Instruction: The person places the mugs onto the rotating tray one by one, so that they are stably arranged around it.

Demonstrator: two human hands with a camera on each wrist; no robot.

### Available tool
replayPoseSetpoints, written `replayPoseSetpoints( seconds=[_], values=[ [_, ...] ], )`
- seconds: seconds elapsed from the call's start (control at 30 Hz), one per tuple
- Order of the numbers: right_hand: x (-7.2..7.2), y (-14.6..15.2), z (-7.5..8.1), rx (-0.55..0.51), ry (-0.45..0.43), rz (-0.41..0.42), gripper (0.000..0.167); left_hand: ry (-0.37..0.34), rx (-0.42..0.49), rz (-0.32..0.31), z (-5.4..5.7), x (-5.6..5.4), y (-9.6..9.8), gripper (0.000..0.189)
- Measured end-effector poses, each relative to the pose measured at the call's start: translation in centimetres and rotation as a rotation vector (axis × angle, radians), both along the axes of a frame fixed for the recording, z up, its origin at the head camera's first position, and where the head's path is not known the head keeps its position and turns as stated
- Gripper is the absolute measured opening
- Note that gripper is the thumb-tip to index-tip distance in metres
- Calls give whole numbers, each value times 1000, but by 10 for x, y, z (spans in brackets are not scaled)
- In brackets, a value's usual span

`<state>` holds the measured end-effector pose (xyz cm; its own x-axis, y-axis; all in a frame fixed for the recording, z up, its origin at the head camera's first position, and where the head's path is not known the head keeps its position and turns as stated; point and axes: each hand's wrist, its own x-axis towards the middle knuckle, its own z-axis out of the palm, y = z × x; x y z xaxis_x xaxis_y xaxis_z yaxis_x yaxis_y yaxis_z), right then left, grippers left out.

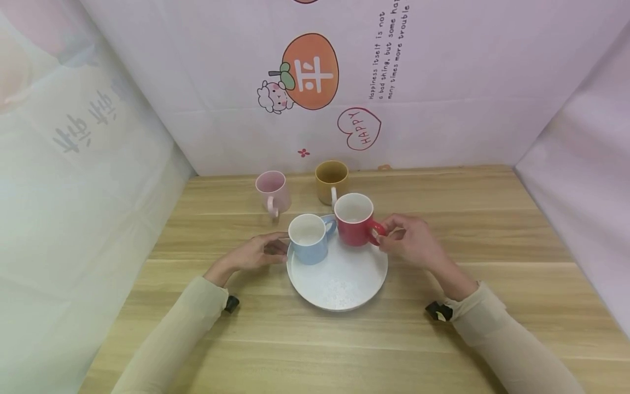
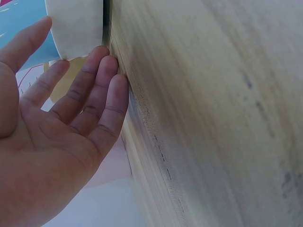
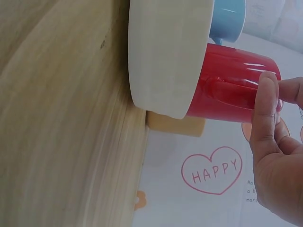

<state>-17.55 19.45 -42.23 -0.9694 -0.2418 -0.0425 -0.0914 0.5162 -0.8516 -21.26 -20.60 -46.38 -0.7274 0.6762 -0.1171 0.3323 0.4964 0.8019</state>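
Red mug (image 1: 349, 234) upright over the far right part of the white tray (image 1: 339, 287). Right hand (image 1: 410, 241) pinches its handle (image 1: 377, 232) between thumb and fingers; wrist raised, forearm in from lower right. Mug base hidden by the rim in the right wrist view; contact with tray: cannot tell.

Left hand (image 1: 258, 251): fingers extended, gripping nothing, fingertips at the tray's left wall; whether they touch, cannot tell. Forearm in from lower left. Both sleeves pale.

Light-blue mug (image 1: 310, 251) upright at the tray's far left, near the red mug. Beyond, 2 more mugs on the wooden table (image 1: 315, 355): pink (image 1: 281, 201), ochre (image 1: 325, 191).

Back cloth (image 1: 221, 109): red heart (image 1: 359, 129) reads "HAPPY"; script alongside (image 1: 389, 54) reads "Happiness itself is not a bad thing, but some hap…", cut off, then "many times more trouble".
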Motion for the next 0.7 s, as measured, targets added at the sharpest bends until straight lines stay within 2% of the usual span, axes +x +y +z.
replayPoseSetpoints(
  seconds=[0.27,0.7],
  values=[
    [0,-5,-3,-11,-29,1,18,4,4,-10,1,0,0,61],
    [-2,-5,-14,-12,-25,25,16,-6,6,-10,1,0,0,61]
  ],
)
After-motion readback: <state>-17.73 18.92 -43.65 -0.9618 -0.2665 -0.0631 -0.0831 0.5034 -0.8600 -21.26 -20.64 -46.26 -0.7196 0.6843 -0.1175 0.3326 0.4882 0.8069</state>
